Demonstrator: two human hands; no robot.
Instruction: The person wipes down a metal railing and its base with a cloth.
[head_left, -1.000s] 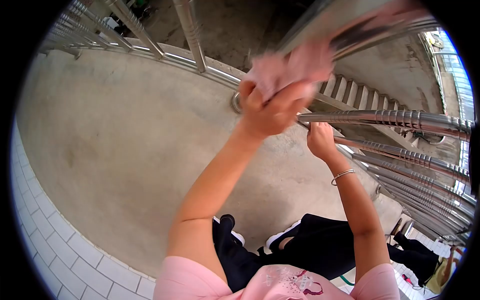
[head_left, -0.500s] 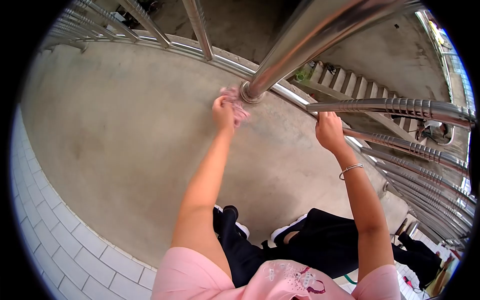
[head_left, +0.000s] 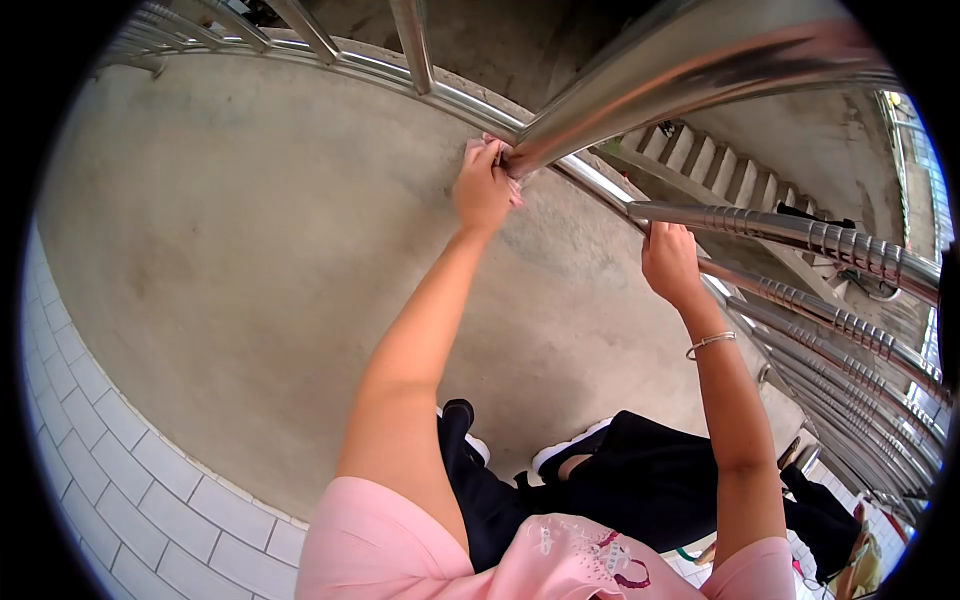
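Note:
My left hand (head_left: 483,190) presses a pink cloth (head_left: 516,192) against the foot of the thick shiny metal post (head_left: 600,100), at floor level. Parts of the cloth show on both sides of the fingers, and the post's base is mostly covered. My right hand (head_left: 671,262), with a bracelet at its wrist, is closed around the low rail of the metal railing (head_left: 592,183), just below the end of a ridged baluster (head_left: 780,225).
Concrete floor (head_left: 280,250) lies under my arms, bordered by white tiles (head_left: 150,490) at the lower left. Beyond the railing a staircase (head_left: 715,165) shows. Several balusters run down the right side. Part of another person (head_left: 825,520) in dark clothing is at the lower right.
My left hand came down from the upper post to its foot with the cloth, then moved in from beside the base against it. My right hand keeps its hold on the rail.

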